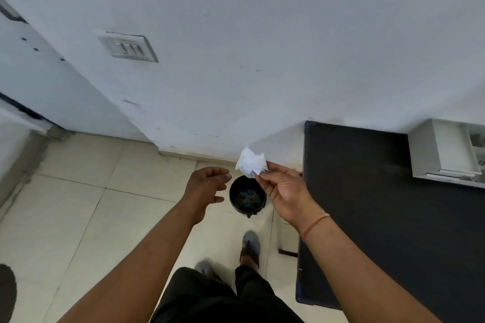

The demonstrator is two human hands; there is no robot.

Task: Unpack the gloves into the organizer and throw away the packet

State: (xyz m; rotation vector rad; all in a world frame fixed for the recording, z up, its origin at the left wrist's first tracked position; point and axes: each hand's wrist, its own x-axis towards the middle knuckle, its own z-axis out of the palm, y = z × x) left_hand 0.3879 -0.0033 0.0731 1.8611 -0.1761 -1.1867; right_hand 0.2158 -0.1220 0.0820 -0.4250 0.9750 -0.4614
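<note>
- Pale tiled floor (78, 199) meets a white wall (262, 47) at a low skirting; the person stands on the tiles beside a dark desk (393, 217) along the right of the view.
- Nearest the camera: dark trousers (210, 299) and two grey shoes (250, 245) on the tiles, close to the desk's left edge.
- Left hand (207, 186): empty, fingers spread and loosely curled, palm turned toward the right, touching nothing; it hovers just left of the bin.
- Right hand (284, 191): thumb and fingertips pinched on the lower edge of a crumpled white packet (250, 162), remaining fingers loosely bent. An orange thread band (316, 224) circles the wrist.
- Packet: crushed into a ball, held in the air above the far rim of the bin, clear of the left hand. No print legible on it.
- Black round bin (248, 198): stands on the floor between the two hands, near the desk's left edge, open-topped, with dark scraps at the bottom.
- White organizer (443, 152): sits at the desk's far right corner against the wall; its contents are too small to identify.
- Wall switch plate (128, 47): mounted upper left, no markings readable.
</note>
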